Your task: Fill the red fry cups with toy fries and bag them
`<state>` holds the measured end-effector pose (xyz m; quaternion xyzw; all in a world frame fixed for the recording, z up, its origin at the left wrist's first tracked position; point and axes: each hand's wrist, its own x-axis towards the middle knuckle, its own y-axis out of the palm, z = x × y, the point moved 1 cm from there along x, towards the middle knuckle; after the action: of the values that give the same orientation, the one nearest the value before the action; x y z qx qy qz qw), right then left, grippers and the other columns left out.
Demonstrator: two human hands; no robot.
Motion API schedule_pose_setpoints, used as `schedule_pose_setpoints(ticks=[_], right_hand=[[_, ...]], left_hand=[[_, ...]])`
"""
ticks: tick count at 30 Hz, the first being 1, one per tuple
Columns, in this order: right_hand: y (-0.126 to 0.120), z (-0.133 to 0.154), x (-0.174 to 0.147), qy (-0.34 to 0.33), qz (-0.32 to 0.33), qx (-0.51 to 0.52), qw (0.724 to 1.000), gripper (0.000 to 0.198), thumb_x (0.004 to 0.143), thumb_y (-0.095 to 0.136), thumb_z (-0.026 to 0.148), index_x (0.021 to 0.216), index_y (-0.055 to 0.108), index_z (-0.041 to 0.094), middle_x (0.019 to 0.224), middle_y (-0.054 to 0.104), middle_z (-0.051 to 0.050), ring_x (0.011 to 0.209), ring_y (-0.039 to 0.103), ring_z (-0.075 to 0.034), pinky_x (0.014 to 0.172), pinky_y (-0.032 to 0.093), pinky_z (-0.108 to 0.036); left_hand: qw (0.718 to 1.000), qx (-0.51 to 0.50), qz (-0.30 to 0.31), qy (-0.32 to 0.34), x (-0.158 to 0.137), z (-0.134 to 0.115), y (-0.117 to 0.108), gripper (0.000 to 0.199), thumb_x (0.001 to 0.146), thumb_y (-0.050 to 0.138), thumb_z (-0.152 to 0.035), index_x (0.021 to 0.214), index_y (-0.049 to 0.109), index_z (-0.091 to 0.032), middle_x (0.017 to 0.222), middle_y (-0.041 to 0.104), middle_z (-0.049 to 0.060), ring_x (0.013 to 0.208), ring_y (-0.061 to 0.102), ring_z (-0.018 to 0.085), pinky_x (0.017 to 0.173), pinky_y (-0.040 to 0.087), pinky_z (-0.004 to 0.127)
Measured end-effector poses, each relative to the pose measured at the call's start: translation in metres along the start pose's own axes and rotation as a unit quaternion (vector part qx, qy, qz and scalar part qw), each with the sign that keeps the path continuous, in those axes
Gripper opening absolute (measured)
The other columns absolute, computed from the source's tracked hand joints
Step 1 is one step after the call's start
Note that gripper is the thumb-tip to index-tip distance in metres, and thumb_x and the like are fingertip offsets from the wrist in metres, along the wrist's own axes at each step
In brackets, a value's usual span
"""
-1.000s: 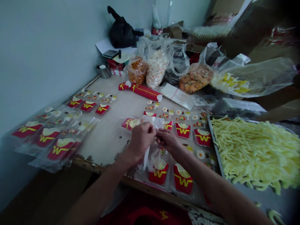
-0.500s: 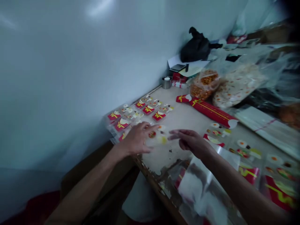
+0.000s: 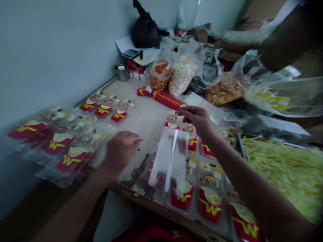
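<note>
My right hand [image 3: 198, 121] reaches over the packs on the right, its fingers drawn into a pinch beside the small food pieces [image 3: 172, 116] of one pack. What the fingertips hold, if anything, is too small to make out. Blurred by motion, my left hand [image 3: 121, 149] hovers low over the tabletop, right of overlapping clear packs [image 3: 67, 158] with red fry boxes and miniature food shapes. Whether its fingers hold anything cannot be seen. Below my right hand, a whitish clear plastic sleeve [image 3: 168, 158] lies across several similar packs [image 3: 210, 205].
A stack of red fry boxes [image 3: 166, 100] lies behind the hands. Farther back are bags of orange pieces [image 3: 159, 75] and white pieces [image 3: 182, 75], a metal cup [image 3: 122, 73] and a black bag [image 3: 145, 32]. A tray of pale yellow strips [image 3: 280, 168] stands right. The wall [image 3: 50, 50] borders the left.
The view has swung to the right. My hands have moved apart: the left is beside the left-hand packs, the right over the right-hand packs. The small pieces between them no longer show there.
</note>
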<state>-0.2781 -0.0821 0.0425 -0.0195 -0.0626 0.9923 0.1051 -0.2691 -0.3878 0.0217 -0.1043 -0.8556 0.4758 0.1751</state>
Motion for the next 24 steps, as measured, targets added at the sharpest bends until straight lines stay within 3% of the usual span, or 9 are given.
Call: schedule_pose_setpoints(ticks=[1,3,6,10,14,16,19,22,24], right_hand=[[-0.009,0.005,-0.003,-0.009,-0.019,0.002,1.000,0.030,0.076,0.076,0.041,0.094,0.075,0.017,0.085,0.074,-0.004,0.057,0.055,-0.008,0.052,0.039,-0.023],[-0.016,0.011,-0.012,-0.013,-0.008,0.003,1.000,0.029,0.076,0.076,0.041,0.093,0.075,0.017,0.082,0.073,-0.004,0.056,0.054,-0.009,0.052,0.040,-0.023],[-0.016,0.008,-0.028,0.000,0.048,-0.016,0.999,0.031,0.077,0.075,0.043,0.093,0.075,0.017,0.079,0.073,-0.004,0.057,0.055,-0.010,0.054,0.043,-0.025],[-0.013,-0.005,-0.025,-0.013,0.052,-0.075,0.996,0.030,0.082,0.069,0.043,0.095,0.075,0.016,0.079,0.073,-0.005,0.057,0.057,-0.012,0.054,0.044,-0.026],[0.021,-0.007,0.023,-0.120,0.084,-0.192,0.970,0.032,0.089,0.062,0.039,0.110,0.075,0.018,0.083,0.074,-0.006,0.064,0.062,-0.016,0.062,0.048,-0.031],[0.060,-0.005,0.056,-0.211,0.130,-0.263,0.932,0.033,0.089,0.060,0.029,0.118,0.073,0.019,0.095,0.076,-0.008,0.078,0.067,-0.020,0.074,0.051,-0.035],[0.137,-0.006,0.103,-0.343,0.269,-0.353,0.828,0.059,0.078,0.062,0.008,0.136,0.061,0.018,0.131,0.067,-0.011,0.115,0.061,-0.026,0.100,0.045,-0.041],[0.210,-0.014,0.142,-0.386,0.394,-0.413,0.724,0.085,0.065,0.069,0.001,0.147,0.047,0.013,0.149,0.052,-0.015,0.136,0.046,-0.029,0.109,0.038,-0.041],[0.244,-0.020,0.162,-0.378,0.431,-0.433,0.696,0.093,0.056,0.078,0.001,0.144,0.049,0.012,0.148,0.053,-0.016,0.134,0.047,-0.031,0.105,0.039,-0.040]], left_hand=[[0.999,0.029,0.018,0.015,0.002,-0.028,0.029,0.031,0.089,0.066,-0.047,0.100,0.072,-0.018,0.101,0.074,0.013,0.098,0.065,0.028,0.087,0.044,0.035],[0.995,0.079,0.061,-0.031,0.016,-0.065,0.076,0.061,0.077,0.071,-0.066,0.105,0.071,-0.012,0.101,0.072,0.019,0.095,0.066,0.031,0.079,0.045,0.036],[0.981,0.074,0.141,-0.109,0.049,-0.073,0.109,0.056,0.074,0.072,-0.067,0.092,0.074,-0.015,0.091,0.074,0.015,0.084,0.068,0.028,0.069,0.042,0.032],[0.988,0.070,0.123,-0.056,0.057,-0.053,0.096,0.031,0.091,0.062,-0.047,0.084,0.077,-0.020,0.091,0.076,0.011,0.083,0.068,0.023,0.068,0.039,0.030],[0.996,0.003,0.074,-0.045,0.030,-0.025,0.065,0.032,0.095,0.055,-0.042,0.084,0.076,-0.020,0.089,0.075,0.009,0.083,0.066,0.021,0.070,0.041,0.029],[0.987,-0.123,0.020,-0.107,0.016,-0.001,0.048,0.034,0.095,0.053,-0.044,0.084,0.073,-0.019,0.079,0.072,0.006,0.075,0.065,0.018,0.069,0.043,0.027],[0.930,-0.295,-0.020,-0.218,-0.003,0.040,0.028,0.038,0.092,0.055,-0.053,0.084,0.066,-0.018,0.065,0.061,-0.001,0.061,0.057,0.014,0.062,0.043,0.025],[0.879,-0.381,0.003,-0.286,-0.015,0.066,0.020,0.039,0.082,0.066,-0.056,0.078,0.062,-0.017,0.061,0.055,-0.003,0.057,0.050,0.012,0.058,0.039,0.023],[0.848,-0.422,0.031,-0.320,-0.016,0.070,0.022,0.040,0.074,0.074,-0.054,0.074,0.061,-0.017,0.060,0.054,-0.004,0.056,0.048,0.010,0.057,0.036,0.023]])
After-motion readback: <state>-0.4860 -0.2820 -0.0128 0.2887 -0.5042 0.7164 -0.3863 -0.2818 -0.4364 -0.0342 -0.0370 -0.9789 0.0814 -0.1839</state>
